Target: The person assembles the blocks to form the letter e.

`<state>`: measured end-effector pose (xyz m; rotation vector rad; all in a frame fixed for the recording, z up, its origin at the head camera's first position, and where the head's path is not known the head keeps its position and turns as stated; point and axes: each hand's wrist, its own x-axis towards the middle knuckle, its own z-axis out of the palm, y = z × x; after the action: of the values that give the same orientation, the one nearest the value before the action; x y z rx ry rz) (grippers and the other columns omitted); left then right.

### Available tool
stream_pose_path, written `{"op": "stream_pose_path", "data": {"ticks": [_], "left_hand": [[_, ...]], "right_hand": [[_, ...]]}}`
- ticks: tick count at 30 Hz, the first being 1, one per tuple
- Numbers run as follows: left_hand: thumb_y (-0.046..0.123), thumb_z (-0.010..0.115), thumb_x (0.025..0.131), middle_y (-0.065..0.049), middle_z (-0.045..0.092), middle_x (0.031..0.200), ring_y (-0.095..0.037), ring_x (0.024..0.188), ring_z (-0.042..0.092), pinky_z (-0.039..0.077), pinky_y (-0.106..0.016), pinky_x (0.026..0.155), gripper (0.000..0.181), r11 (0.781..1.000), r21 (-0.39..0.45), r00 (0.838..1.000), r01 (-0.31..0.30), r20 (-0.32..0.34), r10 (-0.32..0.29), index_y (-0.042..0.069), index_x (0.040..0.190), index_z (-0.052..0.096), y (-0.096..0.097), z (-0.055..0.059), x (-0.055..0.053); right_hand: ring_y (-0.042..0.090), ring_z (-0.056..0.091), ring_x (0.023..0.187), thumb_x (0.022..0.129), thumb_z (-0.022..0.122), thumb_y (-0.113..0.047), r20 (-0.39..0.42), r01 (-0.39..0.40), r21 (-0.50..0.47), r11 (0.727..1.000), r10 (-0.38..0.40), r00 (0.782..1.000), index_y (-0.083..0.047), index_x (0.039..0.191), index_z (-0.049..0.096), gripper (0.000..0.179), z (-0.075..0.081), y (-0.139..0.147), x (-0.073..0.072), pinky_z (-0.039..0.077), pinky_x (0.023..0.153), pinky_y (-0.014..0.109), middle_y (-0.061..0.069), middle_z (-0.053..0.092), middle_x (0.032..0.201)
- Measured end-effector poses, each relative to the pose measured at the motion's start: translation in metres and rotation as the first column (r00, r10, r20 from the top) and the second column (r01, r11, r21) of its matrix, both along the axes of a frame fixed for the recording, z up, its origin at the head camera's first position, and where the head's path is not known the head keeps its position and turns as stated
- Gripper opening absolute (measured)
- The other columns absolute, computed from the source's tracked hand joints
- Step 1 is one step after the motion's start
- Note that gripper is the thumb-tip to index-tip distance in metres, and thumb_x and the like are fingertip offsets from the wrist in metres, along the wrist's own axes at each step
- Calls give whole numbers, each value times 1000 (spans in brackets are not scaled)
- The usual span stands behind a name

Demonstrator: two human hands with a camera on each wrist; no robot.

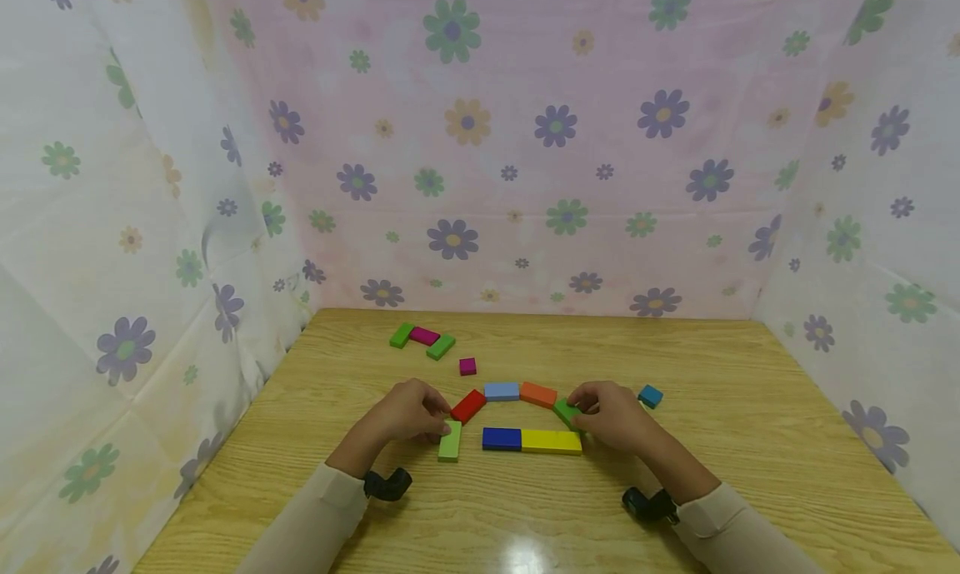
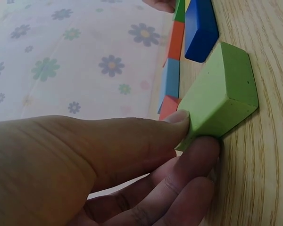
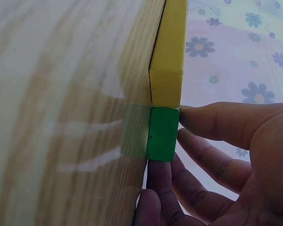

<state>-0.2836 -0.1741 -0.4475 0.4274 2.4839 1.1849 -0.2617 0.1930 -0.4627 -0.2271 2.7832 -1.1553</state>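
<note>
On the left of an arc of wooden blocks, my left hand (image 1: 408, 411) pinches a light green block (image 2: 210, 94) with thumb and fingertips. That block lies on the table below a red block (image 1: 468, 406). Light blue (image 1: 502, 391) and orange (image 1: 538, 394) blocks continue the arc to the right. At its right end my right hand (image 1: 611, 416) holds a green block (image 3: 162, 134) between thumb and fingers, partly hidden in the head view. Inside the arc, a dark blue block (image 1: 501, 439) touches a longer yellow block (image 1: 551, 442) end to end.
Farther back on the wooden table (image 1: 585, 341) lie two green blocks and a magenta block (image 1: 425, 336), with a small magenta block (image 1: 467, 366) nearer. A blue block (image 1: 650, 396) sits beyond my right hand. Flowered cloth (image 1: 480, 249) encloses the back and sides.
</note>
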Motion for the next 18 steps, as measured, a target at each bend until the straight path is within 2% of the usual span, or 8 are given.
{"op": "stream_pose_path", "data": {"ticks": [10, 18], "left_hand": [[11, 85, 85, -4, 74, 90, -18, 73, 73, 62, -34, 68, 30, 1000, -2, 1000, 1, 4, -1, 1, 113, 76, -1, -3, -2], [12, 84, 86, -4, 75, 96, -17, 73, 73, 62, -34, 69, 27, 1000, -15, 1000, -12, -1, 12, 3, 111, 77, 0, -3, -2]], "right_hand": [[21, 67, 99, 92, 76, -10, 3, -2, -11, 1000, 2, 1000, -14, 111, 74, 20, 0, 0, 0, 60, 80, 38, 4, 71, 108], [21, 67, 99, 92, 76, -10, -1, -4, -9, 1000, 4, 1000, -14, 111, 74, 19, -1, 0, 0, 60, 80, 38, 4, 70, 108]]}}
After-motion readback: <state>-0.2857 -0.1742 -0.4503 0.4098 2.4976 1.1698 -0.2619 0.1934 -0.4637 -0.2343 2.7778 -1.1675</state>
